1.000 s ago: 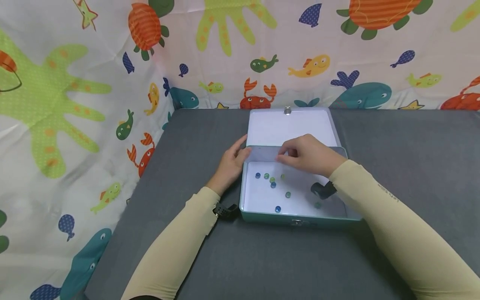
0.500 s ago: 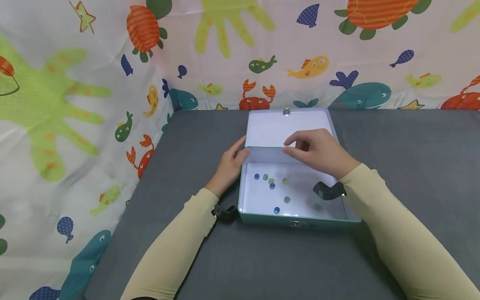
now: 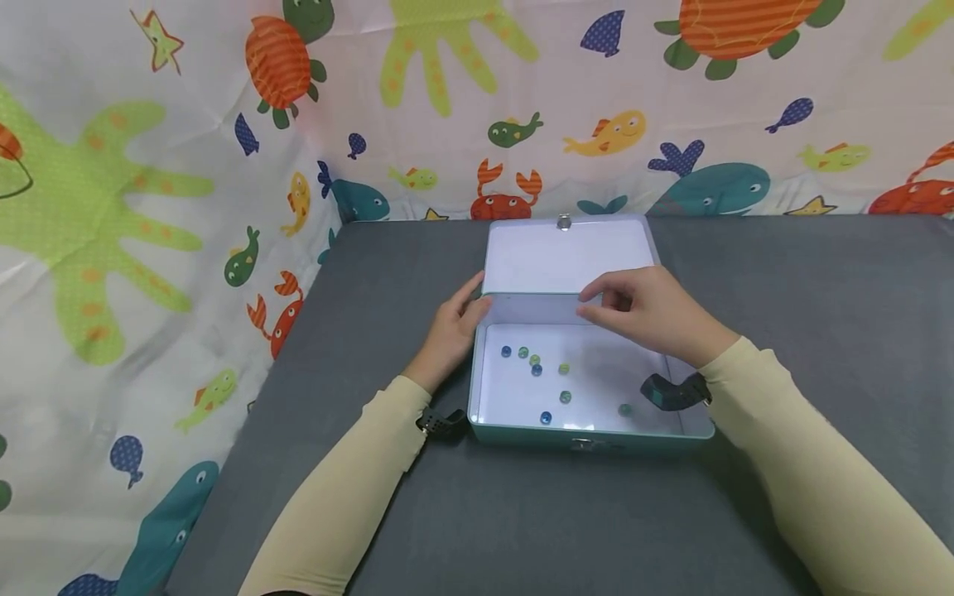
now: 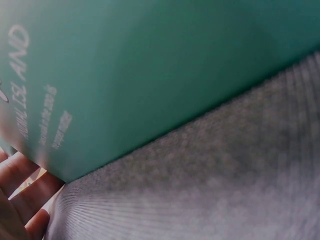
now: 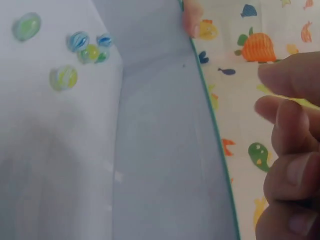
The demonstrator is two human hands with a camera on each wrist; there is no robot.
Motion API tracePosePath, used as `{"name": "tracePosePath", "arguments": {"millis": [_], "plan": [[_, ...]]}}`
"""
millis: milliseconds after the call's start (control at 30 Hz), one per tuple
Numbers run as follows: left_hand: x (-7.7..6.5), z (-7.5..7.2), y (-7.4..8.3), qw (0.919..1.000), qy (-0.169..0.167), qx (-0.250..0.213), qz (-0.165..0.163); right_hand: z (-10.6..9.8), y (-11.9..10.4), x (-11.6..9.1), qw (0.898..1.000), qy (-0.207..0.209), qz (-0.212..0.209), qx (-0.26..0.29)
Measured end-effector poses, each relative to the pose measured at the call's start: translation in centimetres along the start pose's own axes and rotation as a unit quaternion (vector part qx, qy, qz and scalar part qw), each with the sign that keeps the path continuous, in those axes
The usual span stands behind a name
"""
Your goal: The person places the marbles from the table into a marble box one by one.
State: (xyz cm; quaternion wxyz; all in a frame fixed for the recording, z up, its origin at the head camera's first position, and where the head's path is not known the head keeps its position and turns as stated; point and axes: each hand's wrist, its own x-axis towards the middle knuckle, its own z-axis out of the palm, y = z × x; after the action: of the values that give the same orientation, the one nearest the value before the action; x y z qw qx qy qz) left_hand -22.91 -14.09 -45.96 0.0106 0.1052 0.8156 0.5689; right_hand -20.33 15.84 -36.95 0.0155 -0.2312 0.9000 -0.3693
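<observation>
A teal hinged box with a white inside lies with its lid folded back. Several glass marbles are spread over its floor, among them a yellow-green marble, a blue marble and a green marble. My left hand rests on the box's left side, thumb at the rim by the hinge. In the left wrist view its fingers reach the box's lower corner. My right hand hovers over the back of the box, thumb and forefinger apart, nothing between them.
The box stands on a grey cloth-covered table. A curtain printed with sea animals hangs behind and along the left. Dark wrist cameras, one the right-hand camera, sit at both sleeves.
My right hand has drawn back to the right, its thumb and forefinger spreading. The yellow-green marble has rolled a little toward the front of the box. The left hand stays in place.
</observation>
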Motion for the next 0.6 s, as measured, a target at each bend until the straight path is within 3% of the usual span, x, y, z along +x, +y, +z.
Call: {"name": "tracePosePath", "arguments": {"millis": [267, 600], "plan": [[-0.1, 0.2, -0.4, 1.0, 0.001, 0.003, 0.0, -1.1, 0.5, -1.5, 1.0, 0.003, -0.01, -0.024], [0.0, 0.1, -0.5, 0.9996, 0.008, 0.021, 0.016, -2.4, 0.7, -3.2, 0.999, -0.012, 0.015, -0.035]]}}
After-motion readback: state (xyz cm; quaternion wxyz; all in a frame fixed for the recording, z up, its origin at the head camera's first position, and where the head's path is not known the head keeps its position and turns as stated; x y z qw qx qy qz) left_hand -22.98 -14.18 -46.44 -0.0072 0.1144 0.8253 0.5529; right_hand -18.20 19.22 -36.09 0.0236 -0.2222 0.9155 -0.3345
